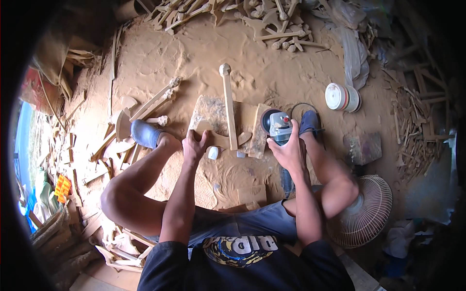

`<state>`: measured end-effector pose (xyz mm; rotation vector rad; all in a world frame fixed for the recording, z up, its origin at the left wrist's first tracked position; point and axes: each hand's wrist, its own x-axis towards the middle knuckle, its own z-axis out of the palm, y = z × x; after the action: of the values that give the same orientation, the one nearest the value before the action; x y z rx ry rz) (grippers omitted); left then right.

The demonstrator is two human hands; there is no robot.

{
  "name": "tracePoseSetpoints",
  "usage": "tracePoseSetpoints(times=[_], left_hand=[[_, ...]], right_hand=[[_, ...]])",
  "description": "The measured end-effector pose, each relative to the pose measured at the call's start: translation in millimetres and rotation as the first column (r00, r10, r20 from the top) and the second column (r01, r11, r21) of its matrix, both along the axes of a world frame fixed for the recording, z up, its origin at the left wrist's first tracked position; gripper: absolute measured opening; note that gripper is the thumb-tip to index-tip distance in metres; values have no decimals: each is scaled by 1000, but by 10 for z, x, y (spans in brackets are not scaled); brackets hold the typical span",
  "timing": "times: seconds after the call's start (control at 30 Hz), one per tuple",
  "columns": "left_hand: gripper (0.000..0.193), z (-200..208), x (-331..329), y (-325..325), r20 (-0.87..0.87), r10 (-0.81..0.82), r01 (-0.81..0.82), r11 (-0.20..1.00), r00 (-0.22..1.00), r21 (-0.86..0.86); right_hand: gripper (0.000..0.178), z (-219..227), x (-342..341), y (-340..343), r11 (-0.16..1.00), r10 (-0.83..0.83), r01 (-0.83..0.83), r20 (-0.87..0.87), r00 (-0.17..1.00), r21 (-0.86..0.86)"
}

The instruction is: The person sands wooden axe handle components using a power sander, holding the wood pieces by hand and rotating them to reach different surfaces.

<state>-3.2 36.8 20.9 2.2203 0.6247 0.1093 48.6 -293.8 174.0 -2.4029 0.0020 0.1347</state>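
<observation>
My left hand [195, 144] is closed on the left end of a wooden piece [228, 104]. This piece has a long straight bar with a knobbed far end and a curved part across its near end. It lies over a worn wooden block [202, 110], with a second block [258, 138] to its right. My right hand [290, 150] wraps round the body of an angle grinder [280, 123]. The grinder's dark round disc [266, 119] faces the wooden piece, close beside the second block. Whether the disc is spinning cannot be seen.
Sawdust [179, 63] covers the floor. Several knobbed wooden sticks [158, 99] lie left, and a heap of cut wood [272, 22] lies at the far side. A white tub [342, 97] stands right. A caged fan [364, 213] sits beside my right knee.
</observation>
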Motion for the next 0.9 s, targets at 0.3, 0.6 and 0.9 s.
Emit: tracePoseSetpoints(times=[0.3,0.6,0.9], left_hand=[[72,-73,42,-496,-174,-654,611,532,736,586],[16,-167,460,-550,-40,-779,723,560,626,404],[12,-195,546,-558,-217,-783,803,513,582,304]], right_hand=[[97,47,-49,-138,998,-3,-2,73,997,68],[98,-451,-420,-159,974,225,-221,112,968,-49],[96,-528,-626,-7,929,285,-292,-61,956,-229]])
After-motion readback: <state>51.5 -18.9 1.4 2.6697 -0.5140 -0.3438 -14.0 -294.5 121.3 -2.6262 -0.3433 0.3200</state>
